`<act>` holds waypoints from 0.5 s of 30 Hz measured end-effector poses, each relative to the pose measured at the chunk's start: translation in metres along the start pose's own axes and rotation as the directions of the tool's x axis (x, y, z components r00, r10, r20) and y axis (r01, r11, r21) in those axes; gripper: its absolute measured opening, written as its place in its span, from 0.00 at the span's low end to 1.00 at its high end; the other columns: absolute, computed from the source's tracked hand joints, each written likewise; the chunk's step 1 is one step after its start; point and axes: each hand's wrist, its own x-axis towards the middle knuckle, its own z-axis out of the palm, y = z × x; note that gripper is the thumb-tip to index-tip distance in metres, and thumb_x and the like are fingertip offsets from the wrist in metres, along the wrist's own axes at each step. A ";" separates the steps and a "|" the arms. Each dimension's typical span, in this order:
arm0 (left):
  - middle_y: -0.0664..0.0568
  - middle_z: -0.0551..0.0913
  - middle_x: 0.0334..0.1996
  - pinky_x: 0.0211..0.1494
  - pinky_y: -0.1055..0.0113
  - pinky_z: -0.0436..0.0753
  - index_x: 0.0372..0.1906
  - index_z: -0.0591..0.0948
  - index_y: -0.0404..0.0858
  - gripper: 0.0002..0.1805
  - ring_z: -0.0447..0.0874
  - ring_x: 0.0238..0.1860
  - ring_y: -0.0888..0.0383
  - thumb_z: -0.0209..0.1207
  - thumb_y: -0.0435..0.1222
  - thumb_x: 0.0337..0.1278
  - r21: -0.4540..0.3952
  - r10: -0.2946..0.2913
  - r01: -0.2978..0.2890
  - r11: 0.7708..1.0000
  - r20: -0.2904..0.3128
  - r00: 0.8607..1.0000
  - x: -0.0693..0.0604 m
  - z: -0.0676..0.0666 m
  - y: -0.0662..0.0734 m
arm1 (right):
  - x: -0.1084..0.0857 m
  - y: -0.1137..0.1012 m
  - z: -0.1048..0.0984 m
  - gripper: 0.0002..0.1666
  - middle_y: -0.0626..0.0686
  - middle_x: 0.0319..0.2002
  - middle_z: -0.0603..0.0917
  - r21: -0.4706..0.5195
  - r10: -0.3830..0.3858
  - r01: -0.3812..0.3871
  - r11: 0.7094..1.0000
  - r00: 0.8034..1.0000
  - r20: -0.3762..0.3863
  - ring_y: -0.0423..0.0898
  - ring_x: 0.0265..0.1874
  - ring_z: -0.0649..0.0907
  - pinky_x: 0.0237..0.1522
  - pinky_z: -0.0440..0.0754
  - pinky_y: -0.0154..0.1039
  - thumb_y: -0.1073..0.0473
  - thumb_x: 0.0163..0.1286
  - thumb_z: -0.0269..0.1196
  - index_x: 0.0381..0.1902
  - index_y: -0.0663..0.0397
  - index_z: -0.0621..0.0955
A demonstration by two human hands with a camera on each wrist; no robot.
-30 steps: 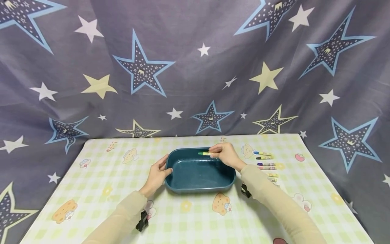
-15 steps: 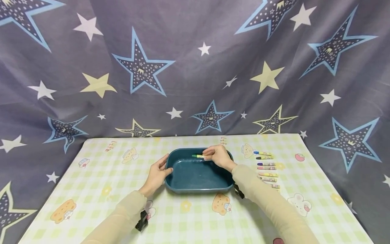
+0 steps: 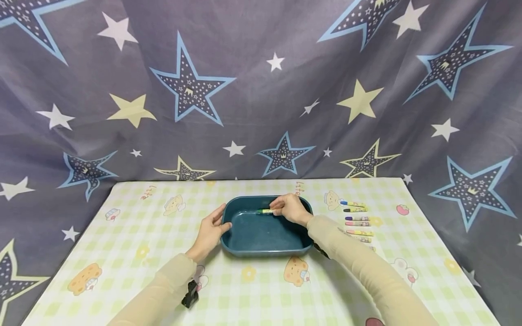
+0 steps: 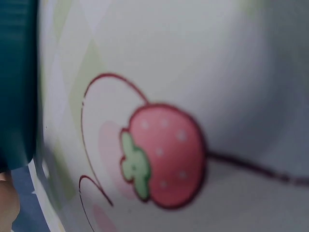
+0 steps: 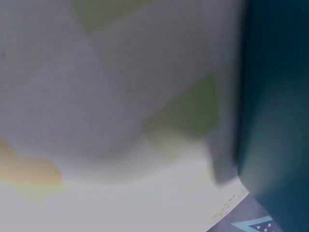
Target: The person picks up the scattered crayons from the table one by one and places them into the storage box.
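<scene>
A dark teal rectangular basin with rounded corners stands on the table. My left hand holds its left end, thumb over the rim and fingers along the outside. Inside the basin, near the back wall, my right hand pinches a green crayon by one end, its green tip pointing left. Whether the crayon touches the floor is hard to tell. In the left wrist view the basin's side shows with a bit of finger below; the right wrist view catches only the basin's outer wall.
Right of the basin, several crayons lie in a column, among them blue, black, purple and pink ones; the right sleeve partly covers the nearest. A checked tablecloth covers the table. Behind the far edge hangs a star-print curtain.
My right hand has moved left and lower into the basin with the green crayon, then slowed. The left hand keeps its hold on the rim.
</scene>
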 end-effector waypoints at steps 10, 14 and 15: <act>0.41 0.64 0.65 0.58 0.67 0.74 0.69 0.60 0.40 0.36 0.63 0.66 0.50 0.56 0.25 0.53 -0.005 0.006 -0.006 1.000 -0.008 1.000 -0.004 -0.001 -0.001 | 0.005 0.002 0.003 0.14 0.56 0.35 0.86 -0.016 -0.006 0.007 1.000 0.998 0.061 0.48 0.36 0.85 0.37 0.83 0.31 0.71 0.52 0.67 0.39 0.59 0.84; 0.40 0.64 0.65 0.58 0.67 0.73 0.69 0.60 0.40 0.36 0.63 0.66 0.49 0.56 0.25 0.53 -0.007 0.013 -0.013 1.000 -0.010 1.000 -0.004 -0.001 0.000 | 0.005 0.000 0.003 0.15 0.55 0.36 0.86 -0.025 0.006 -0.004 1.000 0.997 0.078 0.47 0.37 0.85 0.37 0.83 0.32 0.70 0.51 0.67 0.40 0.59 0.84; 0.40 0.64 0.65 0.59 0.67 0.73 0.69 0.60 0.40 0.36 0.63 0.66 0.50 0.56 0.25 0.53 -0.006 0.014 -0.014 1.000 -0.011 1.000 -0.004 -0.001 0.000 | 0.005 0.000 0.003 0.15 0.55 0.36 0.86 -0.020 0.010 -0.008 1.000 0.997 0.081 0.47 0.37 0.85 0.37 0.83 0.32 0.70 0.51 0.67 0.40 0.59 0.84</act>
